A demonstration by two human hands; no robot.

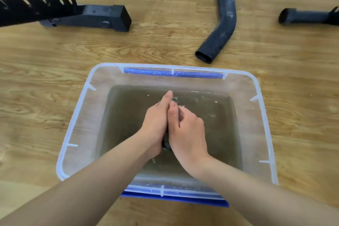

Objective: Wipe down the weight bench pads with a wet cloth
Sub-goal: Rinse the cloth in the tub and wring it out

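Observation:
A clear plastic tub (77, 108) with blue handles stands on the wooden floor, holding murky water. Over the water, my left hand (156, 124) and my right hand (189, 130) are pressed together around a dark wet cloth (167, 146). Only the cloth's ends show, one below my palms and one by my fingertips. Both hands grip it between them. The bench pads are out of view.
Black bench frame parts lie on the floor beyond the tub: a notched rail and square foot (102, 17) at the left, a curved tube leg (218, 38) in the middle, another tube end (300, 17) at the right.

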